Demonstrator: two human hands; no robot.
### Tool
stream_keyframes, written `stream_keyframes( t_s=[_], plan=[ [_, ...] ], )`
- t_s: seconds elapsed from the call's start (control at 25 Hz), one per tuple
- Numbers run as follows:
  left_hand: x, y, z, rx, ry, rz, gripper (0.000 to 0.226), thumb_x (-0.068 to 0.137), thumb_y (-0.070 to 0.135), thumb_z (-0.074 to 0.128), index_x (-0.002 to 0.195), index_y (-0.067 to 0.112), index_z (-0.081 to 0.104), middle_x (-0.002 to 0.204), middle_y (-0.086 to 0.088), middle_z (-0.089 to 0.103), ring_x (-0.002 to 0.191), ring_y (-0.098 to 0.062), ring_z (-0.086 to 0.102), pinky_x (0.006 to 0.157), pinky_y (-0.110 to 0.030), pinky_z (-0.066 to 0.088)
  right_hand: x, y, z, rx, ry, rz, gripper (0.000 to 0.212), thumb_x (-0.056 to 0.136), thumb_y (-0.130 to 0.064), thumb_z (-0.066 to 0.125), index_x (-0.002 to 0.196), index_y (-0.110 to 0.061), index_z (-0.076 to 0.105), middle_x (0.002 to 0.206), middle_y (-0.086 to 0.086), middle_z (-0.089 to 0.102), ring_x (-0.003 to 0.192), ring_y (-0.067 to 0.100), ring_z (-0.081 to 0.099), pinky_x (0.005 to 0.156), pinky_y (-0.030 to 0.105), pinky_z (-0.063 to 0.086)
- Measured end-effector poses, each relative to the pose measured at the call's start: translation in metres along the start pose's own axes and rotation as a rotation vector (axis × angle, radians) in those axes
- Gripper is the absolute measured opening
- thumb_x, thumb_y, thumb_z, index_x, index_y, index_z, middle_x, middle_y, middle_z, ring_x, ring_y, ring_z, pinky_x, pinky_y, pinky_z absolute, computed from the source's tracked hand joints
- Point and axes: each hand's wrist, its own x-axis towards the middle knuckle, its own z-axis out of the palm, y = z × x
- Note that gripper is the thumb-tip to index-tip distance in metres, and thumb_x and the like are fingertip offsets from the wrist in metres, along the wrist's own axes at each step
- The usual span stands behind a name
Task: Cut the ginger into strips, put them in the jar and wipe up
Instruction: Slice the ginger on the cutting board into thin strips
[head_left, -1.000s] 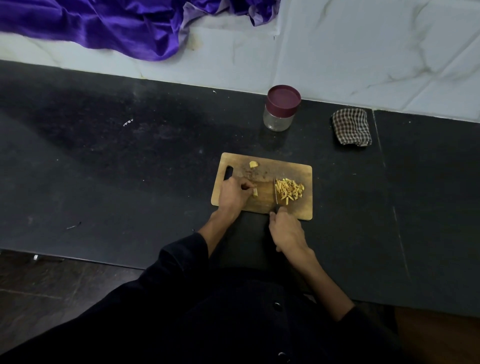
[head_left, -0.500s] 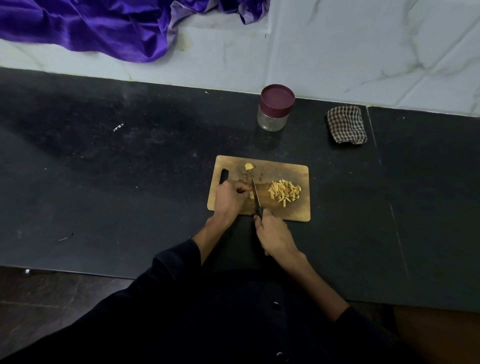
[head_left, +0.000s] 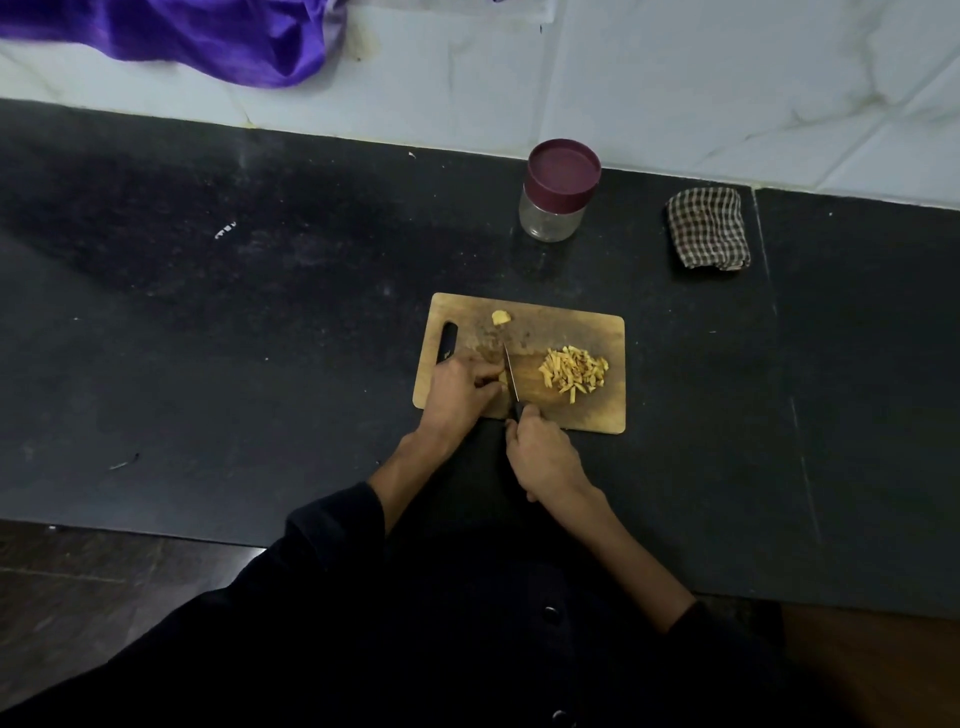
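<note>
A wooden cutting board (head_left: 571, 322) lies on the black counter. My left hand (head_left: 460, 389) pinches a small ginger piece (head_left: 502, 380) at the board's left half. My right hand (head_left: 540, 452) grips the handle of a knife (head_left: 510, 371), whose blade stands against that piece. A pile of cut ginger strips (head_left: 573, 374) lies on the board's right half. A small ginger chunk (head_left: 501, 317) sits near the board's far edge. The glass jar (head_left: 556, 208) with a maroon lid on stands behind the board. A folded checkered cloth (head_left: 707, 228) lies to the jar's right.
The black counter (head_left: 260, 338) runs left and right of the board, with a few white specks on its left part. A purple cloth (head_left: 218, 41) hangs over the white marble wall at the back left. The counter's front edge is close to my body.
The knife has shifted left from the strip pile to the ginger piece under my left hand. My left hand has stayed on that piece.
</note>
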Motion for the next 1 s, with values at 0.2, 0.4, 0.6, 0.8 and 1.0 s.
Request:
stream_keyframes(
  t_s=[0.2,0.4,0.6,0.8,1.0],
  plan=[
    [-0.005,0.004,0.007,0.03,0.067,0.03,0.023,0.08,0.001,0.069,0.102,0.007,0.073,0.103,-0.008,0.064,0.096,-0.016,0.06,0.089,-0.025,0.048,-0.005,0.001,0.003,-0.029,0.001,0.004,0.025,0.106,-0.027,0.037,0.112,-0.006,0.047,0.106,0.018,0.066,0.088,0.036,0.069,0.076,0.052,0.057],
    [-0.004,0.005,0.004,0.042,0.066,0.026,0.017,0.079,0.002,0.071,0.095,0.005,0.075,0.102,-0.011,0.066,0.094,-0.02,0.062,0.088,-0.027,0.049,-0.026,0.014,0.009,-0.07,-0.023,0.001,0.027,0.107,-0.028,0.034,0.116,-0.006,0.047,0.112,0.017,0.065,0.103,0.035,0.064,0.073,0.039,0.046],
    [-0.005,0.007,0.004,0.056,0.067,0.005,0.02,0.08,0.003,0.07,0.099,0.005,0.073,0.107,-0.01,0.066,0.099,-0.02,0.06,0.089,-0.022,0.044,-0.025,0.023,-0.002,0.009,0.073,0.035,0.03,0.107,-0.031,0.034,0.118,-0.007,0.049,0.106,0.013,0.065,0.095,0.031,0.065,0.075,0.04,0.052],
    [-0.003,0.002,0.002,-0.022,0.032,-0.034,0.031,0.079,0.008,0.073,0.11,0.01,0.07,0.112,-0.008,0.064,0.097,-0.018,0.062,0.09,-0.029,0.051,-0.025,0.016,-0.001,0.016,0.07,-0.018,0.028,0.106,-0.034,0.034,0.112,-0.01,0.048,0.096,0.009,0.062,0.081,0.029,0.066,0.076,0.05,0.057],
    [-0.004,-0.002,-0.004,-0.147,0.011,-0.073,0.026,0.081,0.008,0.072,0.107,0.01,0.071,0.103,-0.001,0.068,0.087,-0.01,0.064,0.073,-0.035,0.059,-0.022,0.011,0.001,-0.003,0.049,-0.05,0.029,0.106,-0.035,0.035,0.111,-0.01,0.048,0.102,0.013,0.064,0.087,0.033,0.068,0.077,0.051,0.057]
  ],
)
